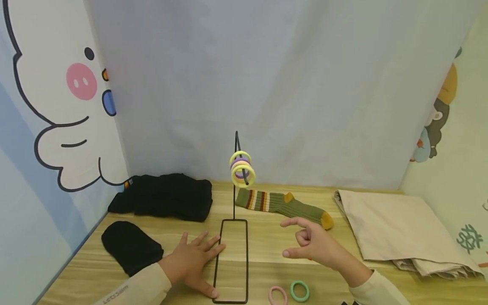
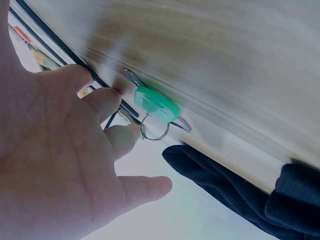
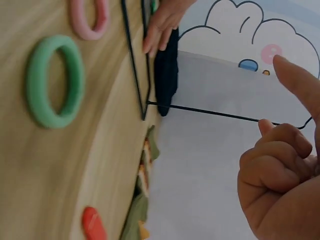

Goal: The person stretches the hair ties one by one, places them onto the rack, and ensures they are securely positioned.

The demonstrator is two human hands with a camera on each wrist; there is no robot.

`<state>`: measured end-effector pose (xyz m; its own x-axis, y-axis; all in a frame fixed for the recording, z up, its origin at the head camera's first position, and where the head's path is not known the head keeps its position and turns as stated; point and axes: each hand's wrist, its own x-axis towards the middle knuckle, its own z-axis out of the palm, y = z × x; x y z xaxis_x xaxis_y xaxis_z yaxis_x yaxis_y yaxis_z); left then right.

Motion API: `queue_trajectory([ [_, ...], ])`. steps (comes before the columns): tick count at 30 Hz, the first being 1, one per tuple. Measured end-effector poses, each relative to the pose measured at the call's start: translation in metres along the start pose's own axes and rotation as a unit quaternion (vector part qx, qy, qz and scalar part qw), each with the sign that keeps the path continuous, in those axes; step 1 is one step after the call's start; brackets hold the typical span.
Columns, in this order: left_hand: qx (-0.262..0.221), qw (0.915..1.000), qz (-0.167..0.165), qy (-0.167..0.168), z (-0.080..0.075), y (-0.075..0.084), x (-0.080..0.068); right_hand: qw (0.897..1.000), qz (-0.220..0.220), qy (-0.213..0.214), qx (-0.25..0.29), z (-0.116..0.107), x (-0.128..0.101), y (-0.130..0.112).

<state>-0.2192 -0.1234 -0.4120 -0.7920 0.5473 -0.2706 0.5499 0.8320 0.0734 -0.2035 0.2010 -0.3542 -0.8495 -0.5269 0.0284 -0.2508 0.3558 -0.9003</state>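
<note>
A black wire stand [image 1: 234, 199] rises from a rectangular wire base on the wooden table [image 1: 267, 254]. Its arm carries yellow, pink and purple hair ties [image 1: 240, 163]. My left hand [image 1: 194, 258] lies flat on the table, its fingers pressing the base's left wire [image 2: 107, 92]. My right hand [image 1: 312, 245] hovers right of the base with index finger and thumb stretched out, the other fingers curled [image 3: 280, 165], holding nothing. A green hair tie [image 1: 292, 291] [image 3: 36, 85] and a pink one [image 1: 277, 288] [image 3: 89, 34] lie near the front edge. A red one [image 3: 92, 222] lies beneath the right hand.
A green striped sock [image 1: 282, 204] lies behind the right hand. Black clothes [image 1: 164, 197] and a black piece [image 1: 129, 248] are at the left, folded beige cloth [image 1: 400, 228] at the right. A small green piece with a metal ring [image 2: 155, 105] shows by my left fingertips.
</note>
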Motion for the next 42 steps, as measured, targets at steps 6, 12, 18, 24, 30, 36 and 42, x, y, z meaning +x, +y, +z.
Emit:
queue_trajectory([
  [6,0.001,1.0,0.004,0.006,-0.001,-0.001,0.002,0.998,0.033,-0.046,0.009,0.0,-0.019,0.03],
  [12,0.006,0.9999,0.004,0.009,-0.003,0.0,0.005,0.992,0.071,-0.106,-0.006,-0.001,-0.033,0.049],
  [18,0.005,0.9999,0.008,0.013,-0.004,0.002,0.008,0.986,0.066,-0.131,-0.081,0.002,-0.039,0.057],
  [24,0.003,0.9998,0.011,0.016,-0.002,0.003,0.009,0.984,0.069,-0.128,-0.105,0.005,-0.042,0.056],
  [30,0.004,0.9998,0.01,0.018,0.003,0.001,0.007,0.982,0.045,-0.095,-0.154,0.01,-0.039,0.057],
  [36,-0.004,0.9998,0.01,0.019,0.006,-0.002,0.005,0.986,-0.002,-0.031,-0.161,0.011,-0.029,0.036],
  [42,-0.001,1.0,-0.001,0.006,0.005,-0.002,0.005,0.988,-0.113,0.055,-0.085,0.012,-0.017,-0.005],
])
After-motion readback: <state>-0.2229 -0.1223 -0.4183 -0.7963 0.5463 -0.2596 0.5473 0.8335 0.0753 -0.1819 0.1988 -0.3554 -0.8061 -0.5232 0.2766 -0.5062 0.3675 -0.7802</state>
